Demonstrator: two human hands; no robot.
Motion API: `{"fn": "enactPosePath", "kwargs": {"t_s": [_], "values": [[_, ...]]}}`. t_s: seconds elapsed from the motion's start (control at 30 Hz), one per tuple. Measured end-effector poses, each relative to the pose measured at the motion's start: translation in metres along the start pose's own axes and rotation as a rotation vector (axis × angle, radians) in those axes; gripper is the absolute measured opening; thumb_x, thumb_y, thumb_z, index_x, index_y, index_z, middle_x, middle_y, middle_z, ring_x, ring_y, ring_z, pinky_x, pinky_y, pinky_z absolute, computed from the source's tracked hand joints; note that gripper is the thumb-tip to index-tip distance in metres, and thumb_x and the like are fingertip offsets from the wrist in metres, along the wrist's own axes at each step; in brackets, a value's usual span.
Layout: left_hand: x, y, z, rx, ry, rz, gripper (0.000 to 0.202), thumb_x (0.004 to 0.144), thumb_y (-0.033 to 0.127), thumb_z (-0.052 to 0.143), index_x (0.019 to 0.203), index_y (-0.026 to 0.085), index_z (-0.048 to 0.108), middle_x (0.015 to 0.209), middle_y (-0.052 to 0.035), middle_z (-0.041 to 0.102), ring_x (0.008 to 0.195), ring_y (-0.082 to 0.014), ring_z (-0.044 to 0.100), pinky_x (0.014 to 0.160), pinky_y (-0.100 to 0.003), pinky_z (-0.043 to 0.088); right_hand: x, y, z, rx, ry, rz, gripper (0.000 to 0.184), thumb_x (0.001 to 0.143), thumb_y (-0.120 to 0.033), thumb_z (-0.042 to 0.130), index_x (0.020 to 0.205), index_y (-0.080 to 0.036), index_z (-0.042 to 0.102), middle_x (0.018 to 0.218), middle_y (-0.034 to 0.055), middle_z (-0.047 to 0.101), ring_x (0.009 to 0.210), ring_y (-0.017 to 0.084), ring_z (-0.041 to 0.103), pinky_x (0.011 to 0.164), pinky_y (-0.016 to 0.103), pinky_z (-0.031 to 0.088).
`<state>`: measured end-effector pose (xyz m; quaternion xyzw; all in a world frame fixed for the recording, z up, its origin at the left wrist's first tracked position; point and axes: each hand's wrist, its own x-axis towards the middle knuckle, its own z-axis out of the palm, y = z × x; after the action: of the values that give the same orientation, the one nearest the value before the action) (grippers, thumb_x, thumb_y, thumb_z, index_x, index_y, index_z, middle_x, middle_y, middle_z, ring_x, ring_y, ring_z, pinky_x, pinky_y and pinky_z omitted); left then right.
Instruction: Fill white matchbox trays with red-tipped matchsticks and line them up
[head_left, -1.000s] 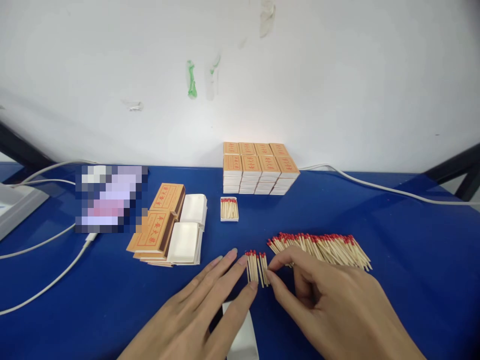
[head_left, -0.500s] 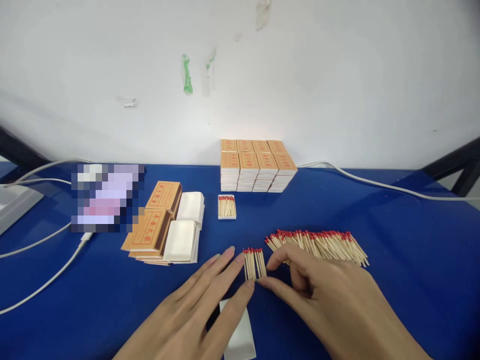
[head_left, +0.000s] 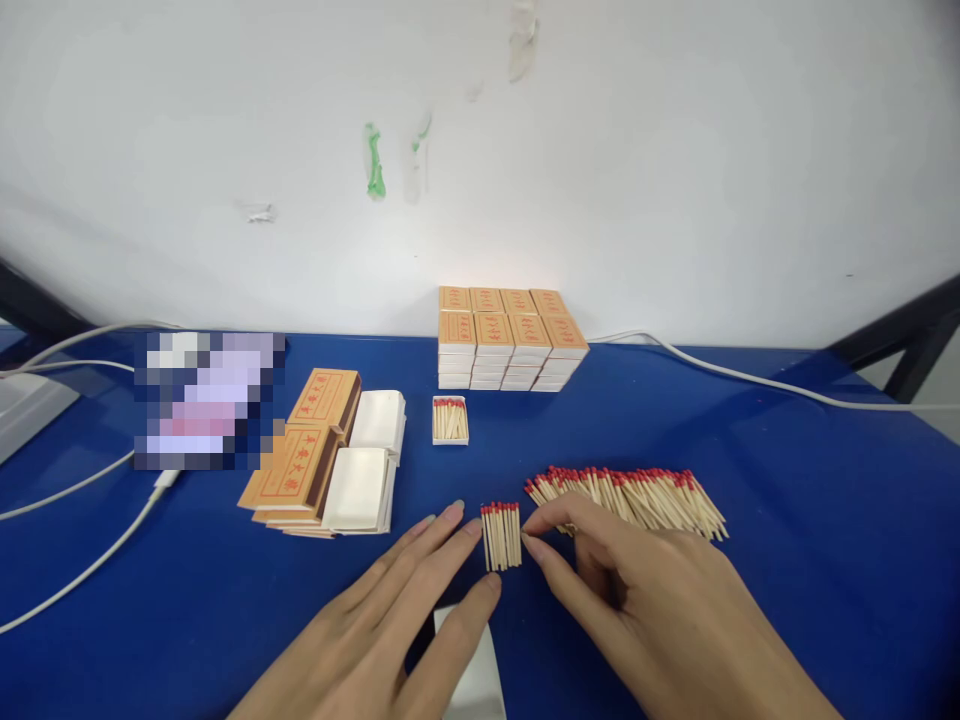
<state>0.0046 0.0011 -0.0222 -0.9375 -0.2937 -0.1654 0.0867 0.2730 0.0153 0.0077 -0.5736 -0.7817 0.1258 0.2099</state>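
While both my hands were down over the blue bench (head_left: pixel 810 570), I had a short row of matches (head_left: pixel 501 537) lying flat between them, red heads pointing away from me and the sticks lined up pretty neatly side by side. My left grip (head_left: pixel 401 620) was spread out, palm down, index fingertip just beside the row's left end and thumb tip right by the plain near ends. Under that hand sat a white tray (head_left: pixel 484 685), partly hidden by my thumb. My right grip (head_left: pixel 660 595) had the thumb and index tips nearly together at the row's right end, but honestly I couldn't tell if they were pinching a match or just resting by the edge.

The big loose heap of matches (head_left: pixel 637 495) was just beyond my right hand, heads mostly facing away too. Further back, near the middle, sat a small open box (head_left: pixel 450 422) with matches in it. Behind that, a tidy block of orange-topped matchboxes (head_left: pixel 495 335) stood near the wall (head_left: pixel 660 180), four across and two deep, stacked several high. Off to my left were piles of orange printed covers (head_left: pixel 296 465), with stacks of white box pieces (head_left: pixel 358 488) right beside them.
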Motion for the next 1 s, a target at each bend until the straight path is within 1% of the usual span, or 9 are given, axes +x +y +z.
{"fn": "enactPosePath", "kwargs": {"t_s": [0.27, 0.4, 0.5, 0.6, 0.63, 0.7, 0.77, 0.83, 1.0], "values": [[-0.006, -0.001, -0.008, -0.058, -0.05, 0.023, 0.051, 0.116, 0.028, 0.054, 0.165, 0.016, 0.054, 0.175, -0.0159, 0.048, 0.158, -0.0337, 0.052, 0.126, -0.049, 0.044, 0.0, 0.0, 0.003, -0.07, 0.077, -0.01, 0.011, 0.106, -0.029, 0.062, 0.112, -0.03, 0.071, 0.052, -0.0137, 0.06, 0.038, 0.014, 0.061, 0.042, 0.028, 0.038], [-0.007, 0.004, 0.003, -0.174, -0.07, -0.109, 0.05, 0.115, 0.024, 0.055, 0.164, 0.029, 0.055, 0.172, -0.0053, 0.053, 0.15, -0.0258, 0.063, 0.117, -0.036, 0.056, 0.0, 0.0, 0.004, -0.079, 0.08, -0.013, 0.015, 0.107, -0.028, 0.061, 0.118, -0.03, 0.071, 0.053, -0.0135, 0.061, 0.04, 0.015, 0.063, 0.043, 0.028, 0.039], [-0.005, 0.008, 0.015, -0.169, 0.053, -0.267, 0.06, 0.116, 0.037, 0.056, 0.174, 0.037, 0.039, 0.169, -0.0045, 0.058, 0.139, -0.0262, 0.071, 0.104, -0.035, 0.066, 0.0, 0.0, 0.003, -0.07, 0.085, -0.011, 0.015, 0.107, -0.029, 0.06, 0.117, -0.029, 0.071, 0.052, -0.0135, 0.061, 0.04, 0.015, 0.063, 0.043, 0.028, 0.038], [-0.005, 0.007, 0.015, -0.114, 0.103, -0.222, 0.063, 0.116, 0.04, 0.058, 0.175, 0.045, 0.035, 0.174, -0.0027, 0.052, 0.142, -0.0278, 0.07, 0.102, -0.036, 0.067, 0.0, -0.001, 0.002, -0.063, 0.084, -0.013, 0.014, 0.107, -0.029, 0.059, 0.116, -0.029, 0.071, 0.051, -0.0139, 0.061, 0.038, 0.015, 0.063, 0.043, 0.028, 0.037], [-0.005, 0.006, 0.012, -0.118, 0.104, -0.191, 0.058, 0.117, 0.047, 0.054, 0.173, 0.041, 0.04, 0.173, -0.0051, 0.052, 0.142, -0.0292, 0.07, 0.1, -0.037, 0.068, 0.0, -0.001, 0.002, -0.065, 0.085, -0.014, 0.014, 0.107, -0.029, 0.059, 0.116, -0.029, 0.071, 0.051, -0.014, 0.06, 0.038, 0.014, 0.062, 0.042, 0.028, 0.037], [-0.006, 0.003, 0.005, -0.138, -0.044, -0.106, 0.062, 0.116, 0.053, 0.054, 0.172, 0.028, 0.045, 0.176, -0.0135, 0.046, 0.151, -0.0348, 0.061, 0.108, -0.042, 0.063, -0.001, -0.001, 0.003, -0.074, 0.089, -0.013, 0.014, 0.107, -0.029, 0.06, 0.117, -0.029, 0.071, 0.052, -0.0141, 0.061, 0.038, 0.014, 0.062, 0.042, 0.028, 0.038], [-0.006, 0.001, 0.0, -0.101, -0.083, -0.071, 0.057, 0.118, 0.035, 0.052, 0.172, 0.021, 0.044, 0.178, -0.0169, 0.043, 0.158, -0.0348, 0.052, 0.117, -0.044, 0.055, -0.001, 0.0, 0.002, -0.078, 0.089, -0.012, 0.014, 0.107, -0.03, 0.06, 0.117, -0.029, 0.07, 0.052, -0.0142, 0.061, 0.038, 0.015, 0.063, 0.042, 0.028, 0.038], [-0.007, 0.001, -0.001, -0.077, -0.09, -0.062, 0.058, 0.116, 0.023, 0.054, 0.173, 0.019, 0.043, 0.178, -0.0177, 0.042, 0.161, -0.0337, 0.048, 0.122, -0.044, 0.049, -0.001, 0.001, 0.002, -0.074, 0.086, -0.01, 0.014, 0.107, -0.03, 0.06, 0.117, -0.029, 0.07, 0.052, -0.0143, 0.062, 0.039, 0.015, 0.064, 0.042, 0.028, 0.038], [-0.003, 0.002, -0.001, -0.148, -0.082, -0.09, 0.06, 0.114, 0.029, 0.062, 0.171, 0.02, 0.045, 0.176, -0.0185, 0.046, 0.157, -0.0368, 0.052, 0.122, -0.046, 0.05, -0.001, 0.0, 0.002, -0.079, 0.079, -0.008, 0.015, 0.108, -0.03, 0.059, 0.118, -0.029, 0.07, 0.052, -0.0145, 0.062, 0.039, 0.015, 0.064, 0.043, 0.028, 0.039]]}}
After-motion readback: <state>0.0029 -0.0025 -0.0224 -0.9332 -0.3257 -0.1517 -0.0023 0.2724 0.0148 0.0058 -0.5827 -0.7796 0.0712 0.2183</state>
